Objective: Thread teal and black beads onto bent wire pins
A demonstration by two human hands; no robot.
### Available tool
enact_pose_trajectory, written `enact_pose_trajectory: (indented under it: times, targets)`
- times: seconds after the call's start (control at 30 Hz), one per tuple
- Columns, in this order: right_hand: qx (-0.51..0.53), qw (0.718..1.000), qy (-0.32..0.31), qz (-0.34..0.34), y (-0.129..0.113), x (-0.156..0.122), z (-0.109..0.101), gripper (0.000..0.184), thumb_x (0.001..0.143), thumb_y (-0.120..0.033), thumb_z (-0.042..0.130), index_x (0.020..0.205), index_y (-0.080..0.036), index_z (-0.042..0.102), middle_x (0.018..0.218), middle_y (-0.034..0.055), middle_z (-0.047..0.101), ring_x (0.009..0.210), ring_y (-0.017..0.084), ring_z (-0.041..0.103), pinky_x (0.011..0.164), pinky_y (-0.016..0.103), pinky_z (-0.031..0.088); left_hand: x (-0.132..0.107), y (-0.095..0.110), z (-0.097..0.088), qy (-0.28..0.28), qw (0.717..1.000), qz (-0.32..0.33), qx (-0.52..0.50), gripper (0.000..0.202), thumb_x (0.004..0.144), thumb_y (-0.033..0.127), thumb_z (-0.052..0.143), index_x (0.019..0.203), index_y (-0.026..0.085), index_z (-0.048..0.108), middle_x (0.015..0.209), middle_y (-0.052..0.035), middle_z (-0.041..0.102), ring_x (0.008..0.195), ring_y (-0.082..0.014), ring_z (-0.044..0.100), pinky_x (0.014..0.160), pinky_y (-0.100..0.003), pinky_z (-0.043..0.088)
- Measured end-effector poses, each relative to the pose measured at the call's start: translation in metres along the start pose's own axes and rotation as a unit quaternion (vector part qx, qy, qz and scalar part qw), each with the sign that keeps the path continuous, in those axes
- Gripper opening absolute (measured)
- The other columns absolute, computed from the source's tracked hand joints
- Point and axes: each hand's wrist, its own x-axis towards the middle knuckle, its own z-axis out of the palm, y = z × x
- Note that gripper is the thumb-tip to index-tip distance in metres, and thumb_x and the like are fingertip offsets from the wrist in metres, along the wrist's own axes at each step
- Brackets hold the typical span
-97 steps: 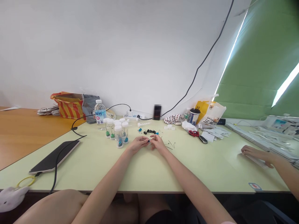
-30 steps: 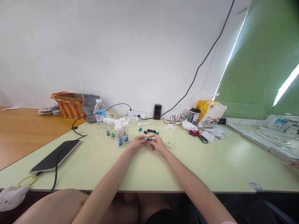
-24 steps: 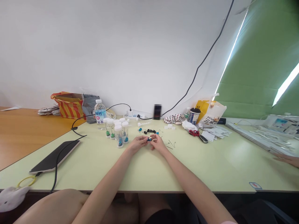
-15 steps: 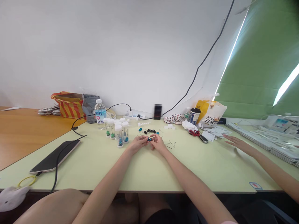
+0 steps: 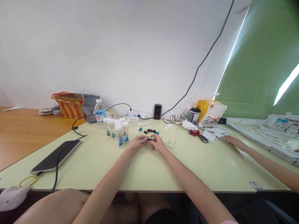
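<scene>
Left grip (image 5: 138, 143): fingers curled nearly shut, pinching the blue component from one side.
Right grip (image 5: 158, 143): equally closed, pressing on its other side.
Blue component (image 5: 149, 139): small, wire-legged, steadied between both grips over the surface (image 5: 187, 168).
Clear vials (image 5: 118, 132): white-capped, upright just left of the left grip, holding green and blue wire-legged parts.
Loose black components (image 5: 150, 131): scattered just beyond the hands, within easy reach.
Co-worker's hand (image 5: 233, 142): resting on the surface well to the right, near paper slips (image 5: 211, 133).
</scene>
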Motion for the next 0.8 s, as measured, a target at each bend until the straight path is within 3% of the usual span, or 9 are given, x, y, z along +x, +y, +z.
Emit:
enact_pose_trajectory:
  times: [0.13, 0.6, 0.8]
  targets:
    - [-0.001, 1.0, 0.017, -0.02, -0.0013, -0.0003, -0.0002, 0.032, 0.06, -0.021, 0.056, 0.091, -0.021, 0.049, 0.078, -0.0009, 0.047, 0.057, 0.008, 0.049, 0.037, 0.019, 0.048, -0.0012, 0.0016, 0.0021, 0.007, 1.0, -0.007, 0.009, 0.027, 0.06, 0.028, 0.074, 0.08, 0.011, 0.065, 0.074, -0.0056, 0.064, 0.072, -0.0128, 0.059, 0.076, -0.028, 0.044]
    - [0.011, 1.0, 0.005, -0.007, -0.0075, -0.0027, 0.0006, 0.029, 0.06, -0.022, 0.055, 0.088, -0.02, 0.047, 0.071, -0.0031, 0.047, 0.052, 0.008, 0.048, 0.035, 0.02, 0.046, -0.0003, 0.0003, 0.0005, 0.003, 1.0, -0.006, 0.008, 0.028, 0.06, 0.028, 0.073, 0.081, 0.011, 0.065, 0.074, -0.0054, 0.065, 0.072, -0.0124, 0.059, 0.076, -0.028, 0.043]
    - [0.031, 0.999, -0.009, -0.008, -0.0072, -0.0028, -0.0026, 0.031, 0.062, -0.032, 0.061, 0.088, -0.02, 0.049, 0.076, -0.0012, 0.049, 0.054, 0.009, 0.05, 0.036, 0.021, 0.047, 0.0009, -0.0015, -0.0011, -0.004, 1.0, -0.003, 0.013, 0.028, 0.06, 0.029, 0.073, 0.08, 0.011, 0.065, 0.073, -0.0055, 0.064, 0.071, -0.0127, 0.058, 0.075, -0.028, 0.043]
